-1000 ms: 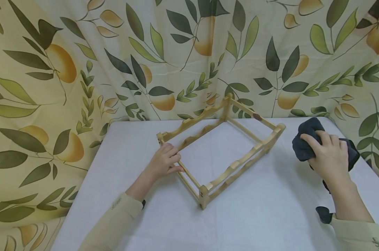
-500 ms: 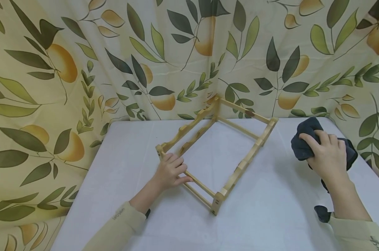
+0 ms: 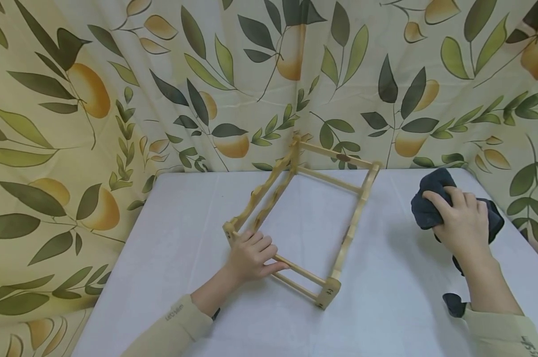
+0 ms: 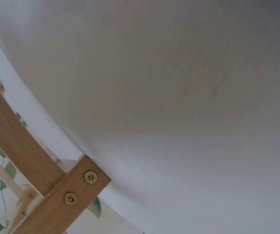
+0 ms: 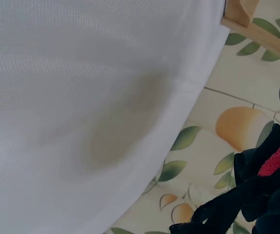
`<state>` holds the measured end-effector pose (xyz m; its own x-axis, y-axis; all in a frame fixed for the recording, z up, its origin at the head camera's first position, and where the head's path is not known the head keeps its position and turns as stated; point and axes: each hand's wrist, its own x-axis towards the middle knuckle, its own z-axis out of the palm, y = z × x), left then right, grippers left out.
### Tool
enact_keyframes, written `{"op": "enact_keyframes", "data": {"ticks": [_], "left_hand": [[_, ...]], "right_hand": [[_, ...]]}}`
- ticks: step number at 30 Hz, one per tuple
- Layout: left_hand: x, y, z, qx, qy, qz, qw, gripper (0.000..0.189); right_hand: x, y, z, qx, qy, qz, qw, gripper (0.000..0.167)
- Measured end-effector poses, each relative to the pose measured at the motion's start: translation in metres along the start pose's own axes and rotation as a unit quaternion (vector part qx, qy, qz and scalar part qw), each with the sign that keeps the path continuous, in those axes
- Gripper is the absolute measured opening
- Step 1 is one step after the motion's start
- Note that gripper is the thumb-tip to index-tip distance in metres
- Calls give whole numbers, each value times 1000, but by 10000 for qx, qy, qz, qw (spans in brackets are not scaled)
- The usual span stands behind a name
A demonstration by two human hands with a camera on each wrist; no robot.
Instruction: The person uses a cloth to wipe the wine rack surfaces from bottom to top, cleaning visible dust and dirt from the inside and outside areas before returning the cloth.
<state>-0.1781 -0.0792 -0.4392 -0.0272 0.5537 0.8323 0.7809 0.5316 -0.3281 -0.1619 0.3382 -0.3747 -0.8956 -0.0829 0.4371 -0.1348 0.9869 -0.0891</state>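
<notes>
Over on the left, the fruit-and-leaf curtain [image 3: 10, 121] hangs beside the white-covered table [image 3: 385, 312]; then I see the left hand [image 3: 253, 255], its fingers curled over the near rail of the slatless wooden rack [image 3: 351, 229], which sits across the middle of the table, angled, its far end close to the back curtain; farthest right, the right hand [image 3: 465, 223] grips a bunched dark cloth [image 3: 429, 206], red showing in its folds, above the table

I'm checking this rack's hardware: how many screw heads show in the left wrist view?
2, on the wooden rack's corner piece: upper screw head nearer its end, lower screw head farther in; others may be hidden.
</notes>
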Motion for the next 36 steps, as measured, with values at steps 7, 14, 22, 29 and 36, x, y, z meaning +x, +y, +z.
{"op": "enact_keyframes", "data": {"ticks": [7,14,22,29,36], "left_hand": [[4,11,-1,266,-16,11,9996,47],[11,24,0,444,65,-106,9989,47],[27,38,-2,783,83,-237,9966,49],[28,44,-3,812,-72,-391,9959,48],[24,42,-17,800,-1090,-398,9900,40]], "right_hand": [[0,1,1,-12,-74,55,10000,70],[-1,1,1,-15,-189,106,9998,70],[0,-1,2,10,-239,143,9996,69],[0,-2,3,16,-235,149,9996,69],[1,-3,3,2,-182,109,9998,69]]}}
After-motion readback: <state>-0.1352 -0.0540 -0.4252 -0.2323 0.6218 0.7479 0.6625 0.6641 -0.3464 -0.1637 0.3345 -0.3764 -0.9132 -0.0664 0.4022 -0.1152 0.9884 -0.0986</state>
